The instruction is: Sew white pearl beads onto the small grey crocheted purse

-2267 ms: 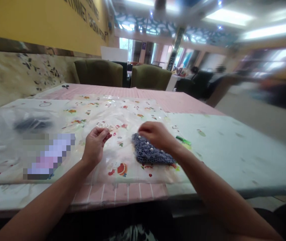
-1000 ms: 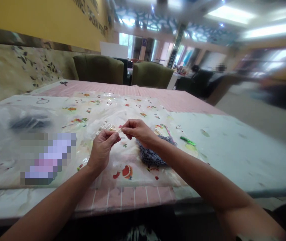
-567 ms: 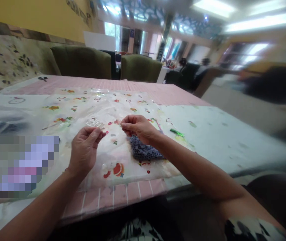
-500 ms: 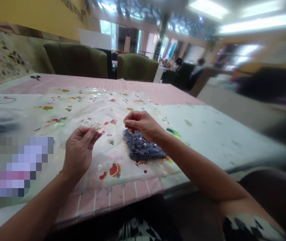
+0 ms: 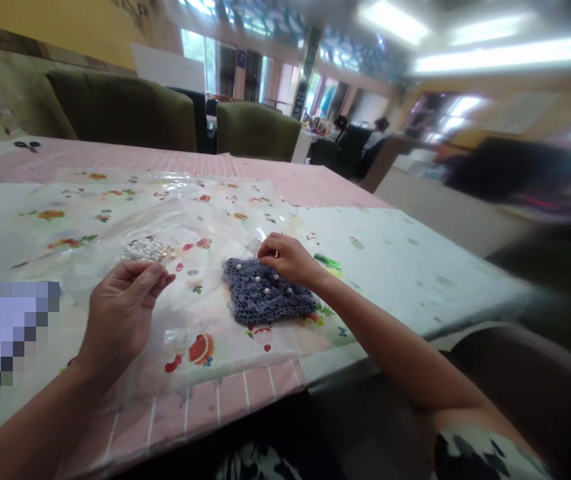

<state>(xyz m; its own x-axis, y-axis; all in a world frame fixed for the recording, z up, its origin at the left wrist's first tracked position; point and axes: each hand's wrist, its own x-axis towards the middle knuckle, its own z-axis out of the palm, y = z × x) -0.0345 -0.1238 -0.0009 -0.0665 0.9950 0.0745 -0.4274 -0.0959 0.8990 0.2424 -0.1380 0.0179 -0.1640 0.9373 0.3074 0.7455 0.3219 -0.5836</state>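
Note:
A blue-grey crocheted piece with several white pearl beads on its top lies on the clear flowered plastic sheet. My right hand is over its far edge, thumb and fingers pinched together; what they hold, if anything, is too small to make out. To the left, my left hand is held above the sheet, also in a closed pinch. Whatever lies between its fingertips cannot be seen clearly. Just beyond that hand sits a small pile of white pearl beads.
A small green object lies right of the crocheted piece. Dark-handled scissors rest at the table's far left. Green chairs stand behind the pink striped cloth. A blurred-out item is at the left.
The view has turned slightly right, so the table things sit further left. My right hand has come down closer to the crocheted piece's far edge. My left hand stays pinched.

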